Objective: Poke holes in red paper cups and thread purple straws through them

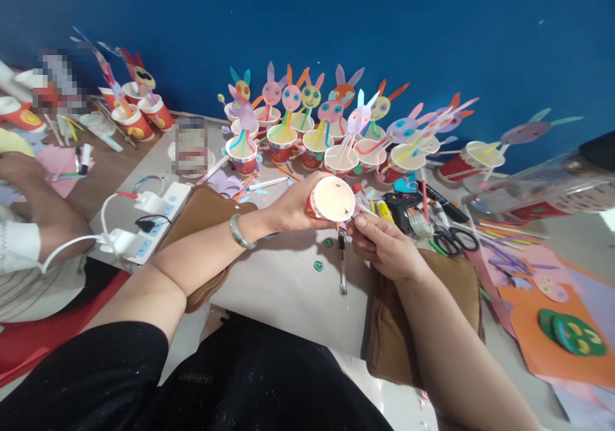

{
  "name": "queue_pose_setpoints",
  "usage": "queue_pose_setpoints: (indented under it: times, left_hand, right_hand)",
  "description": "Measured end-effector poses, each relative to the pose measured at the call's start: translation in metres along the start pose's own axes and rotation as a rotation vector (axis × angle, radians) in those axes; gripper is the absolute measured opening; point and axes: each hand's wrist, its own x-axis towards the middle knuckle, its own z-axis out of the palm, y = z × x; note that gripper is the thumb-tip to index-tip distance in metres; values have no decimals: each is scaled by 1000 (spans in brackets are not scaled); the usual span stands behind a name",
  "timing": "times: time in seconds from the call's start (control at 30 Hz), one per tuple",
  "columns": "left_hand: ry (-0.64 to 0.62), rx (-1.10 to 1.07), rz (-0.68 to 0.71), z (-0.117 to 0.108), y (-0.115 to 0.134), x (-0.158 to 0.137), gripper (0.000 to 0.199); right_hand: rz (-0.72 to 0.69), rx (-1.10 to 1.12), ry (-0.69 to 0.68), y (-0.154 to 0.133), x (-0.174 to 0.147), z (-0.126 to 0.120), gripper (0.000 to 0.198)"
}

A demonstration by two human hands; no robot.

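A red paper cup (334, 199) is wrapped by the fingers of my left hand (295, 202), its pale mouth turned up toward me and small dark marks visible inside. Close to the cup's right side, my right hand (379, 242) is closed in a pinch at the rim. A thin whitish piece shows near those fingertips, but I cannot make out what they hold. Below the cup lies a pen (343, 261) with a dark grip and clear barrel. Beside it are small green paper cut-outs (318, 266).
Behind my hands stand several red cups with paper rabbit figures (291, 98). A power strip (161, 223) is at left, near another person's arm (29, 207). Black scissors (455, 240), a clear bottle (542, 184) and orange paper (538, 328) lie at right. Brown cushions (408, 328) flank the work area.
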Motion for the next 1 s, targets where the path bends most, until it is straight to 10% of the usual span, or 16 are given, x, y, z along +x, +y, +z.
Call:
queue_pose_setpoints:
  times: [0.3,0.6,1.0]
  left_hand:
    - [3,57,-35,-4,-8,3,84]
    - [9,35,51,-1,-10,3,85]
    - [191,53,79,-6,-17,1,83]
  right_hand:
    - [-525,-1072,535,16,0,7,38]
    - [-20,-130,54,1,-2,5,56]
    - [-508,-737,607,9,-3,14,27]
